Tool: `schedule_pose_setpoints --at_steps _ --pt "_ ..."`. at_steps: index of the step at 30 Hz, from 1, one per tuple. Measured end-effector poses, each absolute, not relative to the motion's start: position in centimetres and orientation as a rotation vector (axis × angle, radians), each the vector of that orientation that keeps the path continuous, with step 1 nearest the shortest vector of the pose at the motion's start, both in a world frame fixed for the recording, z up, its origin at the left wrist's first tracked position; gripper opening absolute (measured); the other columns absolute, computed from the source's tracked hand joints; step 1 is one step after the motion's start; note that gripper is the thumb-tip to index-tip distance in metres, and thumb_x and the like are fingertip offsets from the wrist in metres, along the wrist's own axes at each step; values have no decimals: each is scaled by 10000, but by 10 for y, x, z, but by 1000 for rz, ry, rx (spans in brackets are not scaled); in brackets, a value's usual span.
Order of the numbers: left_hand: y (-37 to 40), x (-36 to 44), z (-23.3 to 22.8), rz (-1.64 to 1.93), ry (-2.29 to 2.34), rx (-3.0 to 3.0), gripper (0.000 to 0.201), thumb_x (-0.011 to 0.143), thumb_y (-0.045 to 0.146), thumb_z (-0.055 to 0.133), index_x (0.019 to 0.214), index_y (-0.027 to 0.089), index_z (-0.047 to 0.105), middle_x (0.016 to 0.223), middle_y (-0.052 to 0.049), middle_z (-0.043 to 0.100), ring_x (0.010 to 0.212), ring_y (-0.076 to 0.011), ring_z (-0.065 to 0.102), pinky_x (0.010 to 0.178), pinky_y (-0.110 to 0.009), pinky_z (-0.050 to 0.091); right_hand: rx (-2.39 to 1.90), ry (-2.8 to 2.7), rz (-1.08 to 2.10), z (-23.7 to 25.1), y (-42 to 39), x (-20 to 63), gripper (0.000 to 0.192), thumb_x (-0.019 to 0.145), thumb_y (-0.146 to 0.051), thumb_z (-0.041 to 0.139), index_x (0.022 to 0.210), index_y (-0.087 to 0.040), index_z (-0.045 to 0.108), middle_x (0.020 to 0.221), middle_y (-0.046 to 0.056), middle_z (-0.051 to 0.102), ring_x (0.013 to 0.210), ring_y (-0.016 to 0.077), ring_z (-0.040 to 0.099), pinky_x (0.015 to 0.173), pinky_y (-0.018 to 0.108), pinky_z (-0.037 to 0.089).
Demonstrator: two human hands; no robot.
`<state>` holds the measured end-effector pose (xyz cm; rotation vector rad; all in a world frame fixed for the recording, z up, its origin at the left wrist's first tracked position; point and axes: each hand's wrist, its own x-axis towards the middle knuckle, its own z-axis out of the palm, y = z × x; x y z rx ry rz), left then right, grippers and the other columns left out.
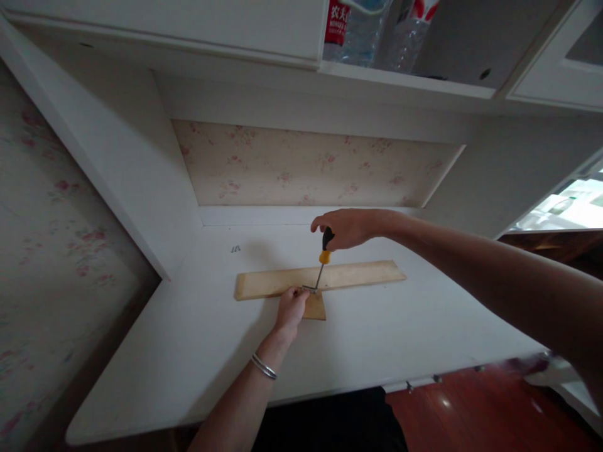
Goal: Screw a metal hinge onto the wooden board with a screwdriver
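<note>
My right hand (347, 227) is closed round the black and yellow handle of a screwdriver (325, 254), held nearly upright. The screwdriver's tip meets a small metal bracket (309, 289) at the near edge of a long wooden board (362, 274). Pinched at the bracket's left end are the fingers of my left hand (291, 307). A short wooden piece (315, 306) lies against the long board's near side, partly covered by that hand. What exactly the fingertips grip is small and partly hidden.
Several small metal pieces, perhaps screws (235, 249), lie on the white desktop (198, 339) behind the board's left end. A cabinet (188, 28) overhangs the desk, with plastic bottles (360, 34) on its shelf. A side panel (108, 119) bounds the left.
</note>
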<state>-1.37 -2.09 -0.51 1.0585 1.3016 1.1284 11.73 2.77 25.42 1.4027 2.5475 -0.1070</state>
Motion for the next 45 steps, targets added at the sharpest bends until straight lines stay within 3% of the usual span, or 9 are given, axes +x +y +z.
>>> schedule_pose_setpoints --at_steps 5,11,14,17,23,27,34,39,45 --pt "-21 -14 -6 1129 1294 1079 186 689 335 600 674 150 587 640 15 545 632 -127 455 599 -252 305 1558 2399 -61 254 27 117 452 844 -477 389 1111 -178 599 606 36 655 504 152 573 581 291 369" --pt "-19 -14 -9 1124 1306 1077 192 686 342 606 662 151 590 635 13 556 630 -129 462 601 -252 305 1317 2632 -13 251 29 122 504 710 -344 592 1182 -172 558 1122 117 635 889 201 604 658 263 398" --pt "-18 -13 -10 1123 1305 1080 197 685 341 608 684 145 611 657 3 576 640 -133 475 602 -252 309 1434 2509 68 252 28 120 419 799 -497 470 992 -170 648 907 108 685 762 205 612 616 290 387" --pt "-19 -13 -10 1122 1314 1077 205 679 350 617 681 145 609 636 11 561 628 -132 469 594 -252 307 1412 2487 105 254 26 118 343 841 -406 415 879 -178 668 821 86 689 715 191 606 613 294 380" --pt "-19 -13 -10 1128 1309 1093 195 688 343 606 681 148 607 641 9 566 635 -134 475 603 -251 309 1238 2655 -1 253 25 123 417 724 -297 584 1115 -154 608 1089 113 639 938 204 584 764 276 413" --pt "-18 -13 -10 1131 1307 1084 193 670 341 615 631 157 574 607 16 539 617 -131 463 594 -250 304 1359 2612 92 250 27 124 423 829 -460 455 1086 -171 628 1023 126 655 893 233 594 747 330 414" --pt "-20 -13 -8 1142 1294 1047 200 664 347 626 651 151 586 642 4 568 648 -138 478 612 -251 312 1244 2744 -1 252 22 122 450 750 -290 557 1185 -172 561 1156 127 588 955 211 577 771 290 410" --pt "-21 -13 -6 1141 1293 1049 203 664 354 631 634 159 582 604 17 547 628 -135 469 601 -252 303 1357 2673 81 250 25 123 372 865 -445 388 916 -184 649 866 89 668 755 193 589 643 295 386" --pt "-22 -13 -3 1126 1281 1051 198 663 339 622 702 145 634 678 -6 606 678 -151 505 648 -265 331 1249 2779 -24 247 27 125 408 783 -347 511 1138 -157 574 1109 121 621 923 204 579 747 282 407"
